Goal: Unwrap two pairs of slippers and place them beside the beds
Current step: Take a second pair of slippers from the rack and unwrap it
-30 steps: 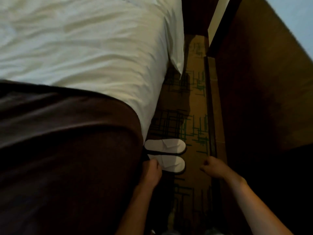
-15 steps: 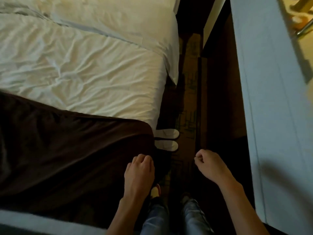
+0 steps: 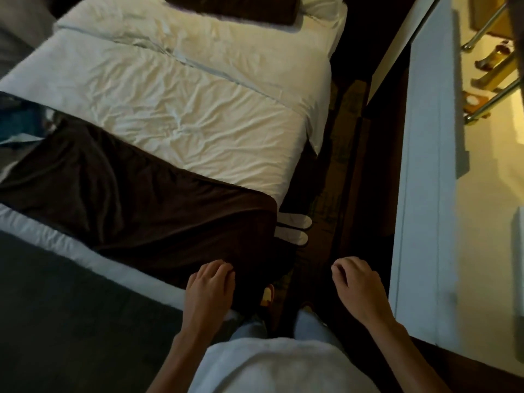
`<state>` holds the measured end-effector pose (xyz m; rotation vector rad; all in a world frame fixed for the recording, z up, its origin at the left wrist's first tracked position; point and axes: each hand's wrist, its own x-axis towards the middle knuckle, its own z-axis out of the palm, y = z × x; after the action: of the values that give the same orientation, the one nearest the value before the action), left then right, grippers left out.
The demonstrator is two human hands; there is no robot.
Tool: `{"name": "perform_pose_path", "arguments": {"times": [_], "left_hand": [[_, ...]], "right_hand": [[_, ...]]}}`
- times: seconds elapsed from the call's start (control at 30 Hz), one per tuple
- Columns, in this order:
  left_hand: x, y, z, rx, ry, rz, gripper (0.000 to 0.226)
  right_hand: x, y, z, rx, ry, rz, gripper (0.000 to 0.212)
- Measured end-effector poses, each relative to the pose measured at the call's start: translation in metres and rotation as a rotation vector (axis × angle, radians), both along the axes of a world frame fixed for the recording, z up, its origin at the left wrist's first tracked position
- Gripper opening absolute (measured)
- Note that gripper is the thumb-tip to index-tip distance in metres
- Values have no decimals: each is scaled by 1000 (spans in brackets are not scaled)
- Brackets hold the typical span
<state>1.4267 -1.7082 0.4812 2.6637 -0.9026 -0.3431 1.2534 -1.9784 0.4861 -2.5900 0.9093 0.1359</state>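
A pair of white slippers (image 3: 295, 229) lies side by side on the dark floor, tight against the right side of the bed (image 3: 181, 109), partly tucked under the brown bed runner (image 3: 147, 199). My left hand (image 3: 211, 285) hovers over the runner's near corner, fingers loosely curled, holding nothing. My right hand (image 3: 358, 285) hangs over the narrow aisle, fingers also loosely curled and empty. Both hands are well short of the slippers. No wrapper is in view.
A pale wall or partition (image 3: 425, 194) bounds the narrow aisle on the right, with dark wood trim (image 3: 354, 154) along the floor. Patterned carpet (image 3: 337, 154) runs between bed and trim. My legs and feet stand at the aisle's near end. A brown pillow (image 3: 232, 7) lies at the bed's head.
My left hand has come off the near slipper and both hands have pulled back. The view has risen, so the slippers look smaller and farther away.
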Motion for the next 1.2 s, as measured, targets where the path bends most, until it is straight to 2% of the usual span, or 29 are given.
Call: {"name": "perform_pose_path", "arguments": {"times": [0.23,0.43,0.57,0.67,0.83,1.13,1.2], "left_hand": [[-54,33,-35,60,76,187,10],[-122,46,-44,179,201,446,33],[-189,52,-39,163,339,618,32],[-238,59,-37,197,359,759,31],[-316,73,-21,101,454,1005,28],[-470,135,-12,15,450,1494,27],[-493,149,-12,38,425,1539,29]], "right_hand": [[-24,-15,-46,-38,188,163,27],[-16,-24,-66,-18,345,494,27],[-14,-12,-72,68,468,695,23],[-17,3,-74,134,543,838,26],[-27,47,-68,87,617,1101,23],[-68,200,-40,-141,580,1544,16],[-76,232,-35,-202,592,1622,11]]}}
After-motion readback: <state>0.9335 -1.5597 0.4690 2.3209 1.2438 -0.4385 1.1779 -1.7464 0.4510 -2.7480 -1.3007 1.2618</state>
